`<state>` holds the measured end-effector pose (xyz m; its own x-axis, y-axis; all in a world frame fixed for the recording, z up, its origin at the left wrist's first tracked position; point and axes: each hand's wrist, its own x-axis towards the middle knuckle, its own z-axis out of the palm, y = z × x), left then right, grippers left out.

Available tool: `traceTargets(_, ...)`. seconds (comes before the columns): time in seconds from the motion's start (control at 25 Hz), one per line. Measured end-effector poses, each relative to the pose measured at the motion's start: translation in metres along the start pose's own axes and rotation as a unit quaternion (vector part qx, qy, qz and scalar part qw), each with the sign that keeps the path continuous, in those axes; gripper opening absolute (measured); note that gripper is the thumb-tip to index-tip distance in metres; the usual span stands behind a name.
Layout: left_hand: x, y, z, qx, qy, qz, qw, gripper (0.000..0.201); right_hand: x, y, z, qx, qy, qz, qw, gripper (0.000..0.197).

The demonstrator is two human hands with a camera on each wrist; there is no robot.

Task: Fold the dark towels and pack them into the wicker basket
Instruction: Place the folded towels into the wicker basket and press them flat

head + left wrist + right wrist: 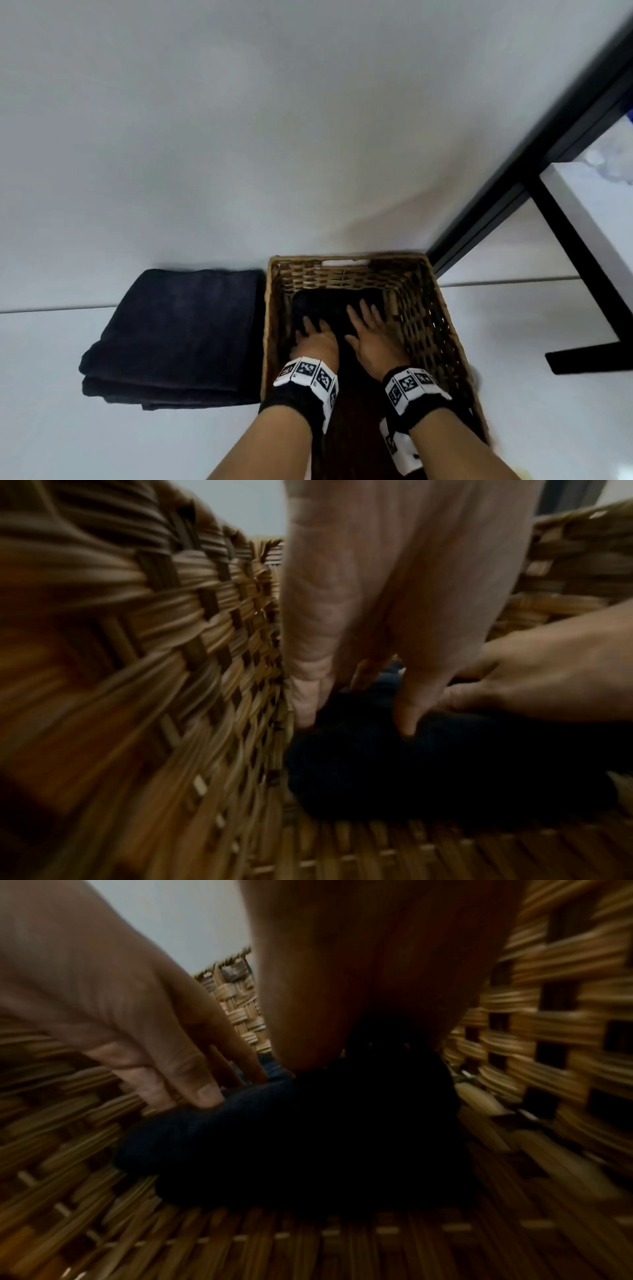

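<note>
The wicker basket [346, 260] stands on the white table, its long side running away from me. One folded dark towel [329, 305] lies on the basket floor at the far end. Both hands are down inside the basket on this towel. My left hand [315, 339] presses it with spread, fairly straight fingers [304, 704] near the left wall [171, 669]. My right hand [370, 334] lies flat on the towel [308, 1137] beside the right wall [548, 1042]. A stack of folded dark towels [178, 335] sits just left of the basket.
A white wall rises close behind the basket and the stack. A black metal frame [534, 164] runs diagonally at the right, with a white surface [596, 212] beyond it. The near part of the basket floor [411, 853] is bare wicker.
</note>
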<state>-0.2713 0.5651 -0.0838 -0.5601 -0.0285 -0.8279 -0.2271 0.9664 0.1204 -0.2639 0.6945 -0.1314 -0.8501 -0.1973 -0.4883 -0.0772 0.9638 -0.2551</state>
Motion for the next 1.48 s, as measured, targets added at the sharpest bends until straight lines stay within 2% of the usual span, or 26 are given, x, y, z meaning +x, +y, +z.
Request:
traceTargets(0.08,0.001,0.003,-0.006,0.011,-0.026,-0.019,0.999,0.070,0.004,0.002,-0.002,-0.004,-0.042,0.013,0.999,0.062)
traceTargets(0.16,-0.010,0.002,-0.017,-0.022,-0.006,0.013,1.000,0.063,0.004,-0.005,-0.025,0.015,-0.057,0.034,0.998,0.060)
traceTargets(0.2,-0.020,-0.001,-0.026,-0.053,0.038,0.046,0.997,0.054,0.002,-0.011,-0.039,0.044,-0.016,0.043,0.998,0.053)
traceTargets(0.24,-0.033,-0.008,-0.039,-0.093,0.101,0.083,0.987,0.045,-0.002,-0.023,-0.057,0.083,0.062,0.046,0.994,0.043)
traceTargets(0.32,-0.066,-0.026,-0.072,-0.172,0.227,0.156,0.946,0.033,-0.019,-0.060,-0.084,0.183,0.223,0.016,0.957,0.025)
traceTargets(0.36,-0.082,-0.038,-0.089,-0.194,0.285,0.182,0.921,0.029,-0.029,-0.083,-0.093,0.236,0.259,-0.015,0.936,0.020)
traceTargets(0.44,-0.107,-0.074,-0.119,-0.202,0.386,0.170,0.884,0.025,-0.046,-0.133,-0.102,0.317,0.230,-0.095,0.915,0.016)
traceTargets(0.48,-0.115,-0.098,-0.131,-0.180,0.423,0.128,0.879,0.026,-0.051,-0.157,-0.103,0.328,0.188,-0.128,0.917,0.017)
traceTargets(0.52,-0.116,-0.123,-0.136,-0.149,0.431,0.064,0.888,0.029,-0.053,-0.174,-0.100,0.310,0.141,-0.144,0.929,0.020)
traceTargets(0.56,-0.117,-0.152,-0.137,-0.127,0.404,-0.018,0.906,0.033,-0.054,-0.192,-0.097,0.264,0.105,-0.150,0.947,0.024)
traceTargets(0.6,-0.118,-0.177,-0.134,-0.123,0.343,-0.085,0.927,0.038,-0.052,-0.204,-0.093,0.209,0.087,-0.146,0.963,0.029)
traceTargets(0.64,-0.121,-0.197,-0.130,-0.134,0.272,-0.119,0.945,0.044,-0.052,-0.214,-0.090,0.164,0.079,-0.138,0.974,0.034)
traceTargets(0.68,-0.122,-0.211,-0.127,-0.147,0.225,-0.121,0.955,0.050,-0.051,-0.221,-0.088,0.136,0.081,-0.128,0.979,0.036)
traceTargets(0.72,-0.121,-0.217,-0.125,-0.158,0.211,-0.110,0.958,0.055,-0.051,-0.223,-0.085,0.121,0.081,-0.116,0.983,0.037)
traceTargets(0.84,-0.125,-0.225,-0.132,-0.162,0.256,-0.097,0.948,0.057,-0.050,-0.230,-0.081,0.106,0.089,-0.099,0.985,0.038)
traceTargets(1.12,-0.132,-0.208,-0.149,-0.164,0.269,-0.090,0.945,0.034,-0.058,-0.230,-0.083,0.095,0.089,-0.097,0.987,0.040)
traceTargets(1.2,-0.134,-0.204,-0.157,-0.240,0.256,-0.062,0.934,0.036,-0.058,-0.228,-0.084,0.113,0.080,-0.086,0.987,0.037)
traceTargets(1.28,-0.137,-0.203,-0.163,-0.363,0.213,-0.046,0.906,0.060,-0.061,-0.224,-0.087,0.168,0.084,-0.068,0.980,0.032)
traceTargets(1.32,-0.141,-0.201,-0.166,-0.414,0.187,-0.033,0.890,0.064,-0.060,-0.220,-0.088,0.206,0.088,-0.050,0.973,0.031)
traceTargets(1.44,-0.162,-0.184,-0.173,-0.514,0.129,0.037,0.847,0.043,-0.060,-0.208,-0.097,0.287,0.130,0.013,0.949,0.028)
traceTargets(1.48,-0.172,-0.173,-0.176,-0.536,0.115,0.066,0.834,0.040,-0.060,-0.205,-0.101,0.338,0.132,0.037,0.931,0.032)
